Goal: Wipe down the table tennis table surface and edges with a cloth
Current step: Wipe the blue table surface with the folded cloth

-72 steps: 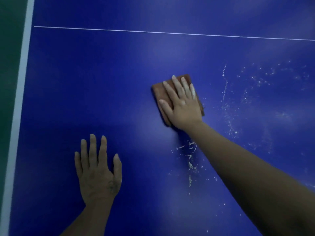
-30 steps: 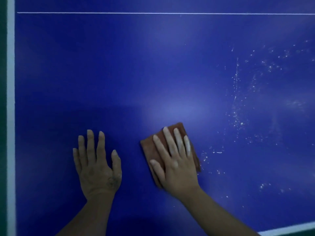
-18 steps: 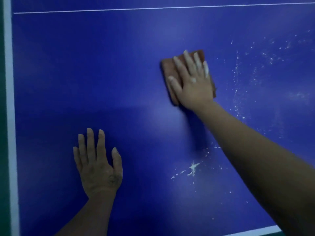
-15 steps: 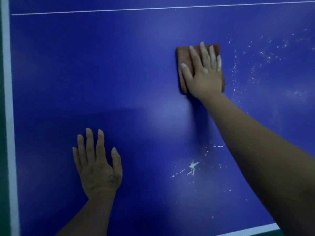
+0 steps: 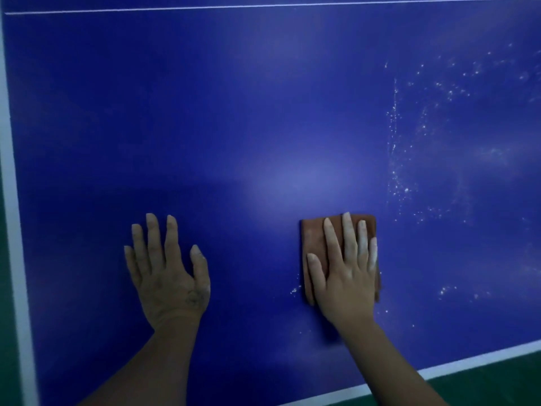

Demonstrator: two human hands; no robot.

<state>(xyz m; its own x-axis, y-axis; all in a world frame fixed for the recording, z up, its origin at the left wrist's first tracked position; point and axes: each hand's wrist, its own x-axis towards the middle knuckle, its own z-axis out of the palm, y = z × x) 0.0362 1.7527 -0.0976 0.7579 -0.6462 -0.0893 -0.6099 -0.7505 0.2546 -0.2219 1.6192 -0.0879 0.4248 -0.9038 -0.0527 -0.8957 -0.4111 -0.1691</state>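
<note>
The blue table tennis table (image 5: 234, 112) fills the view. A folded brown cloth (image 5: 313, 238) lies flat on it, near the front edge. My right hand (image 5: 345, 273) presses down on the cloth with straight fingers and covers most of it. To its left, my left hand (image 5: 169, 276) rests flat on the bare surface, fingers spread. White dust specks (image 5: 395, 171) are scattered over the right part of the table, and a few lie beside the cloth's lower left corner.
A white border line runs along the table's left edge (image 5: 14, 259) and front edge (image 5: 483, 356). A thin white centre line (image 5: 263, 6) crosses the top. Dark green floor (image 5: 497, 385) shows beyond the front edge.
My right hand has pulled the cloth back from the far middle of the table toward the front edge, sweeping over the white patch that lay there. The left hand has stayed in place.
</note>
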